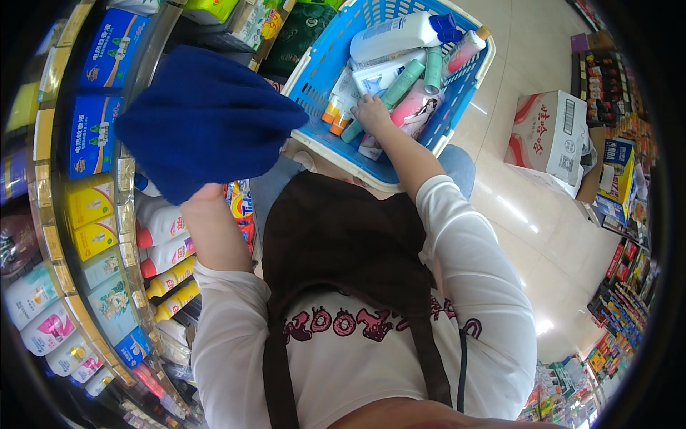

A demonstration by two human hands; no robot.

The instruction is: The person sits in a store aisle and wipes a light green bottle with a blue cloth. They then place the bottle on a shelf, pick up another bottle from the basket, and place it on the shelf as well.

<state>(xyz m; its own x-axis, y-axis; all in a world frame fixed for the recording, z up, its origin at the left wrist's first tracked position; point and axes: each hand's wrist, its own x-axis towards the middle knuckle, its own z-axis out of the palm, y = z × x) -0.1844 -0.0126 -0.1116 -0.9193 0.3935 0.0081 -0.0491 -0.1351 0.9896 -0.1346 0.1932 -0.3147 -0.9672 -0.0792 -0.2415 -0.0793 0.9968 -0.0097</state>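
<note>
A dark blue cloth (209,118) hangs draped over my left hand (206,194), which it hides except for a strip near the wrist. My right hand (373,115) reaches into a blue plastic shopping basket (321,56) with a white rim. Its fingers are bent down among the goods; whether they grip one is hard to tell. Close to them lie orange-capped tubes (340,126), a green cylindrical container (402,84) and a white pack (375,81). Beside the hand is a pink bottle (417,110). Farther in lies a large white bottle with a blue cap (394,38).
Store shelves on the left hold blue boxes (96,137), yellow boxes (91,201) and red-capped white bottles (163,225). A white and red carton (541,128) stands on the tiled floor (514,225) at right. Packed shelves (608,86) rise beyond it.
</note>
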